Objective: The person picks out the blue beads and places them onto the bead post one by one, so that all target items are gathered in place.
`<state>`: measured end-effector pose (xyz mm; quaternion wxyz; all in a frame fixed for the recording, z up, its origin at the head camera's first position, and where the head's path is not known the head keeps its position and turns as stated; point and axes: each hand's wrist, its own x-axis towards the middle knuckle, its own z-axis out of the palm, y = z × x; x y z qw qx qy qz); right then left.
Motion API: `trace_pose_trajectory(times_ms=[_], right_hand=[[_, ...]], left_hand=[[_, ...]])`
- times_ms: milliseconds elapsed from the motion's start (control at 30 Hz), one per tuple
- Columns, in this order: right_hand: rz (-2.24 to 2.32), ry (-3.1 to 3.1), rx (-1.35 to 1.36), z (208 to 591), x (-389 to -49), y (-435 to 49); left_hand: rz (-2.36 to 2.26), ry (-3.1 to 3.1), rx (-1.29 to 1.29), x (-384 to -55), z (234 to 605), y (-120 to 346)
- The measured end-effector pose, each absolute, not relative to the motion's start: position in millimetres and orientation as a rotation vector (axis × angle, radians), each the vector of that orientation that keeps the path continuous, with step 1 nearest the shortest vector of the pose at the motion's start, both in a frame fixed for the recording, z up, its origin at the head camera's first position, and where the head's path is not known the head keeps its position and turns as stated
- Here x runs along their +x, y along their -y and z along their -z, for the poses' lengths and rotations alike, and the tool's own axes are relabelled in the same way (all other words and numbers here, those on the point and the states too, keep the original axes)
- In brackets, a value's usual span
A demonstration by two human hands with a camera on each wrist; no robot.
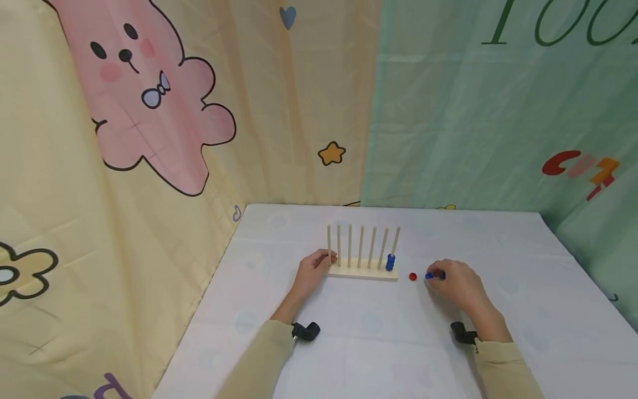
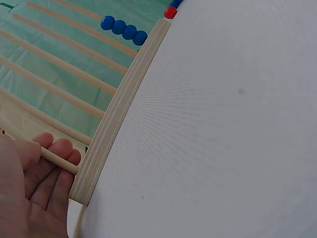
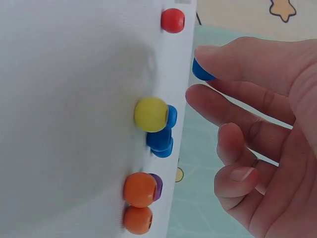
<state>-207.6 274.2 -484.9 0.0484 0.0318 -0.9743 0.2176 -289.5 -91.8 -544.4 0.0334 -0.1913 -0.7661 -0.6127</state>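
Note:
A wooden peg rack [image 1: 361, 271] with a row of upright pegs stands on the table. Several blue beads [image 2: 124, 29] are stacked on its rightmost peg. My left hand [image 1: 313, 272] grips the leftmost peg [image 2: 60, 161] between thumb and fingers, near the base. To the right of the rack, my right hand [image 1: 459, 282] pinches a blue bead [image 3: 200, 72] between thumb and fingertip, above the table. A red bead [image 1: 412, 276] lies between rack and right hand. The other pegs carry no beads.
In the right wrist view, a yellow bead [image 3: 151, 114], some blue beads [image 3: 159, 140], orange beads [image 3: 139, 190] and a purple bead [image 3: 158, 186] lie on the white-covered table [image 1: 369, 343]. Printed curtains [image 1: 299, 111] hang behind and along the left side.

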Motion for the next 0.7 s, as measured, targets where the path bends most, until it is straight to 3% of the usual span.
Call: trace_pose_trajectory(times_ms=[700], right_hand=[[-0.686, 2.922, 0.134, 465, -204, -268]], left_hand=[[1.893, 2.325, -0.602, -288, 544, 90]])
